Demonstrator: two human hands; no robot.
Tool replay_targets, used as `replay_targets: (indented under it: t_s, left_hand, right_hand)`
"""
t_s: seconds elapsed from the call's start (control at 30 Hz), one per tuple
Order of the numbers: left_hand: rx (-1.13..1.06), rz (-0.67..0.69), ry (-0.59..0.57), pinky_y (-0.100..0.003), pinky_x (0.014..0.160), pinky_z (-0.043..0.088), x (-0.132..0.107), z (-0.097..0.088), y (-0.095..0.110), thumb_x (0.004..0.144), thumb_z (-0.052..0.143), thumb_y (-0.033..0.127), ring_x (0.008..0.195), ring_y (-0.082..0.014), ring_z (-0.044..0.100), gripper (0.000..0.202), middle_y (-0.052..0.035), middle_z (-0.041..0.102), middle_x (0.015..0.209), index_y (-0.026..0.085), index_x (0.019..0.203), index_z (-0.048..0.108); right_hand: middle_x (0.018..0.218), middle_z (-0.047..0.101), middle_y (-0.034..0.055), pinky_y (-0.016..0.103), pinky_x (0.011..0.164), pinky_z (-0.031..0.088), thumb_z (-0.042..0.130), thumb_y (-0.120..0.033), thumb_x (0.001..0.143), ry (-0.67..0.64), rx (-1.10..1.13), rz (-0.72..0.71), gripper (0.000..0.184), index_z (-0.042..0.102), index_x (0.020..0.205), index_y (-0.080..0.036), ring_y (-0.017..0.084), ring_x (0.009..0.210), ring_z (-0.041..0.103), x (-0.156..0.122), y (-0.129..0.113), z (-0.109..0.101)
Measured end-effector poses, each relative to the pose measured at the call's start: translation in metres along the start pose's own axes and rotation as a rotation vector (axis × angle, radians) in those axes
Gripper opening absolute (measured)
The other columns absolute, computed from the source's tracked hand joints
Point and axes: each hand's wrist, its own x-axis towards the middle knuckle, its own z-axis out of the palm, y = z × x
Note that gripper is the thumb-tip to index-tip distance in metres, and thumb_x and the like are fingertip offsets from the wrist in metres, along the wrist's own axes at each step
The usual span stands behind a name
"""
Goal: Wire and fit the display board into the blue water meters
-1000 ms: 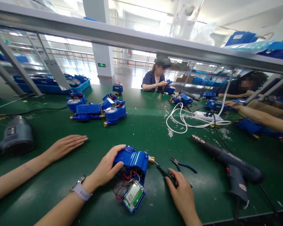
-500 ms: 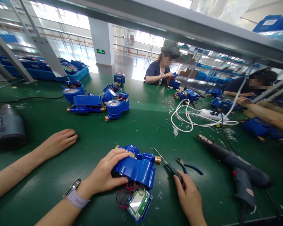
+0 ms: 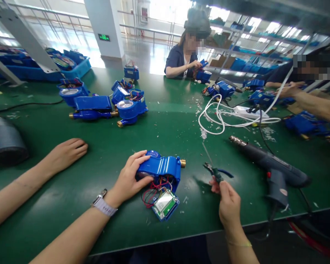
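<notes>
My left hand (image 3: 132,172), with a watch at the wrist, is closed round the left end of a blue water meter (image 3: 161,167) with brass ends. From the meter's near side, red, black and other wires run to a small display module (image 3: 165,204) with a green circuit board, lying on the table. My right hand (image 3: 228,200) grips a screwdriver by its dark green handle (image 3: 217,175), the thin shaft pointing up and away, raised off the table. Just behind it lies a pair of cutting pliers (image 3: 226,172) with blue handles, partly hidden by the screwdriver.
A heat gun (image 3: 272,165) lies on the right. White cable and a power strip (image 3: 250,113) are behind it. Several blue meters (image 3: 92,104) stand at the back left, near a blue crate (image 3: 79,71). Another person's hand (image 3: 71,152) rests on the left. Co-workers sit across and right.
My right hand has lifted the screwdriver off the table, tipping its shaft more upright. My left hand has tilted the meter and keeps hold of it. The whole view has shifted downward.
</notes>
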Motion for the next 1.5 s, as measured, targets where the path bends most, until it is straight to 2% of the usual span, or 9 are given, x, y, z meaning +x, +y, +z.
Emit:
replay_targets:
  t_s: [0.23, 0.37, 0.5, 0.63, 0.77, 0.9, 1.13, 1.3, 1.5]
  left_hand:
    - [0.066, -0.024, 0.105, -0.05, 0.107, 0.041, -0.011, -0.014, 0.018, 0.086, 0.064, 0.045, 0.13, -0.0291, 0.045, 0.057, -0.016, 0.045, 0.141, 0.019, 0.133, 0.044]
    - [-0.031, 0.1, 0.268, -0.034, 0.08, 0.05, -0.035, -0.029, 0.039, 0.091, 0.059, 0.043, 0.092, -0.0202, 0.06, 0.026, -0.0074, 0.063, 0.096, 0.018, 0.095, 0.059]
    - [-0.105, 0.099, -0.008, -0.027, 0.058, 0.042, -0.066, -0.031, 0.057, 0.096, 0.051, 0.039, 0.06, -0.0135, 0.053, 0.035, -0.0001, 0.057, 0.062, 0.018, 0.068, 0.054]
    - [0.047, -0.089, -0.251, -0.039, 0.081, 0.05, -0.082, -0.015, 0.063, 0.09, 0.06, 0.041, 0.089, -0.0227, 0.063, 0.024, -0.0083, 0.07, 0.095, 0.018, 0.098, 0.064]
    - [-0.056, -0.256, -0.305, -0.049, 0.103, 0.043, -0.074, 0.002, 0.064, 0.087, 0.063, 0.036, 0.117, -0.0286, 0.056, 0.048, -0.0148, 0.06, 0.126, 0.016, 0.129, 0.05]
    - [-0.399, -0.363, -0.387, -0.044, 0.106, 0.042, -0.054, 0.012, 0.065, 0.083, 0.067, 0.03, 0.117, -0.0258, 0.056, 0.058, -0.0126, 0.059, 0.128, 0.016, 0.134, 0.044]
    - [-1.023, -0.549, -0.583, -0.042, 0.096, 0.048, -0.026, 0.022, 0.057, 0.064, 0.085, 0.041, 0.107, -0.0257, 0.062, 0.081, -0.0126, 0.064, 0.118, 0.015, 0.132, 0.048]
    - [-1.082, -0.51, -0.653, -0.045, 0.098, 0.048, -0.016, 0.023, 0.053, 0.057, 0.089, 0.045, 0.11, -0.0272, 0.062, 0.082, -0.0126, 0.064, 0.119, 0.017, 0.126, 0.053]
    - [-1.004, -0.297, -0.678, -0.047, 0.103, 0.048, -0.016, 0.017, 0.058, 0.066, 0.081, 0.052, 0.119, -0.0287, 0.06, 0.073, -0.013, 0.062, 0.127, 0.019, 0.126, 0.054]
  right_hand:
    - [0.079, 0.064, 0.0039, 0.031, 0.062, 0.046, 0.075, -0.048, 0.069, -0.186, 0.47, 0.283, 0.035, 0.065, 0.088, -0.022, 0.015, 0.063, 0.052, -0.034, -0.028, -0.002]
    - [0.082, 0.067, 0.0056, 0.029, 0.066, 0.048, 0.072, -0.039, 0.075, -0.492, 0.674, 0.402, 0.025, 0.068, 0.095, -0.023, 0.017, 0.067, 0.058, -0.063, -0.038, -0.001]
    - [0.086, 0.068, 0.0056, 0.027, 0.067, 0.049, 0.061, -0.041, 0.085, -0.664, 0.836, 0.421, 0.024, 0.07, 0.101, -0.025, 0.017, 0.071, 0.059, -0.082, -0.039, 0.002]
    - [0.095, 0.068, 0.0069, 0.028, 0.075, 0.051, 0.055, -0.045, 0.088, -0.655, 0.812, 0.406, 0.029, 0.072, 0.098, -0.023, 0.019, 0.085, 0.061, -0.09, -0.039, 0.012]
    - [0.127, 0.062, 0.0059, 0.034, 0.107, 0.036, 0.063, -0.047, 0.085, -0.525, 0.704, 0.324, 0.031, 0.072, 0.105, -0.024, 0.023, 0.127, 0.047, -0.089, -0.038, 0.035]
    - [0.122, 0.065, 0.0061, 0.045, 0.116, 0.023, 0.068, -0.05, 0.079, -0.478, 0.746, 0.347, 0.032, 0.072, 0.1, -0.025, 0.027, 0.129, 0.045, -0.084, -0.04, 0.058]
    - [0.12, 0.066, 0.0091, 0.051, 0.113, 0.027, 0.071, -0.05, 0.075, -0.409, 0.837, 0.494, 0.03, 0.072, 0.091, -0.024, 0.03, 0.123, 0.051, -0.088, -0.037, 0.056]
    - [0.123, 0.065, 0.0082, 0.051, 0.11, 0.032, 0.066, -0.048, 0.081, -0.449, 0.846, 0.501, 0.027, 0.072, 0.094, -0.025, 0.028, 0.122, 0.052, -0.092, -0.036, 0.051]
    - [0.117, 0.066, 0.0084, 0.045, 0.108, 0.036, 0.062, -0.043, 0.086, -0.562, 0.727, 0.428, 0.027, 0.071, 0.102, -0.023, 0.026, 0.118, 0.055, -0.091, -0.043, 0.043]
